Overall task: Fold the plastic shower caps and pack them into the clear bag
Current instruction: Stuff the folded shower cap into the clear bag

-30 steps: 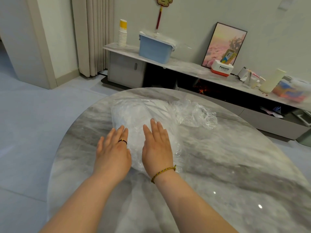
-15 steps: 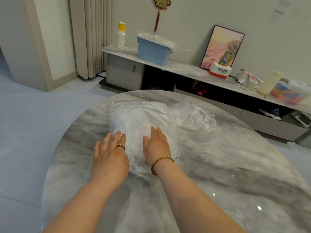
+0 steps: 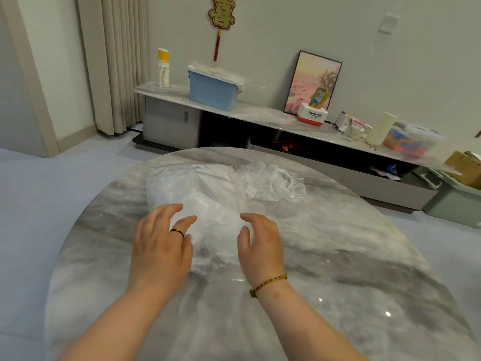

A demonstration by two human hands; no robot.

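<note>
Clear bag (image 3: pixel 200 194) on table (image 3: pixel 351 269), near end between left hand (image 3: pixel 161 246) and right hand (image 3: pixel 261 246)

You are facing a round grey marble bench (image 3: pixel 351 256). Beyond it a low marble-topped cabinet (image 3: pixel 171 126) is running along the wall. On it a stack of paper cups (image 3: pixel 163 71) is standing left of a blue bin (image 3: pixel 212 96), a framed pink picture (image 3: pixel 309 76) is leaning on the wall behind a white-and-orange box (image 3: pixel 312 117), and a cream cylinder (image 3: pixel 380 129) is standing further right. A red-and-gold ornament (image 3: pixel 220 16) is hanging above, beige curtains (image 3: pixel 114 61) are hanging at the left, and a green bin (image 3: pixel 453 207) is sitting on the floor at the far right.
</note>
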